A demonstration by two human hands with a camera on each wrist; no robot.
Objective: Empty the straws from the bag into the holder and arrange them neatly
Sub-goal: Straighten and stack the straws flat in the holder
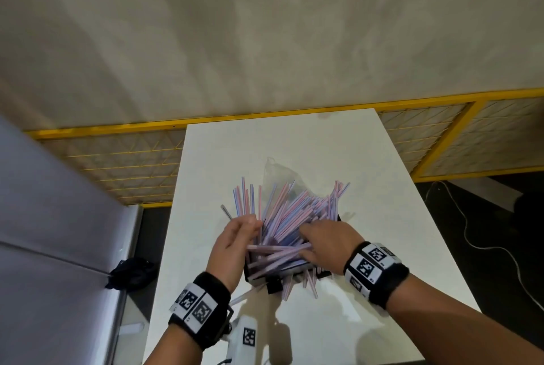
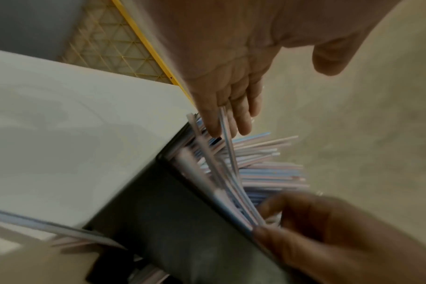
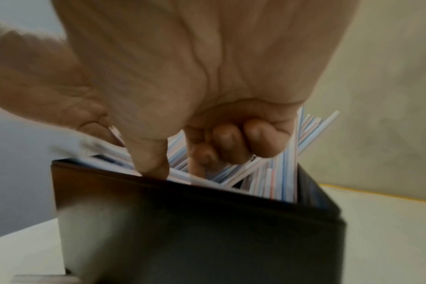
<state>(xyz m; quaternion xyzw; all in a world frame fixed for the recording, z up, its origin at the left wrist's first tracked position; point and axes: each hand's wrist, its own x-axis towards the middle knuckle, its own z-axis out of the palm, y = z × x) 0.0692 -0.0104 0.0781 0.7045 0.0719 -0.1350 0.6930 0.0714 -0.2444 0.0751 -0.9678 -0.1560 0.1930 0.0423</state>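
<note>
A black box holder (image 1: 250, 274) stands on the white table (image 1: 382, 217), crammed with pink and blue striped straws (image 1: 291, 217) that fan out untidily. My left hand (image 1: 250, 223) lies with straight fingers against the left side of the bundle; in the left wrist view a straw runs between the fingers (image 2: 243, 119) above the holder (image 2: 182, 221). My right hand (image 1: 306, 239) is at the right side. Its fingers curl among the straws (image 3: 287, 173) and its thumb (image 3: 153, 163) presses straws at the holder's rim (image 3: 195, 221). The clear bag (image 1: 276, 170) lies behind the holder.
A few loose straws (image 1: 312, 282) lie on the table in front of the holder. A white device with a marker (image 1: 247, 338) sits at the near edge. A yellow mesh fence (image 1: 117, 164) runs behind the table, and a cable (image 1: 485, 241) trails on the floor at the right.
</note>
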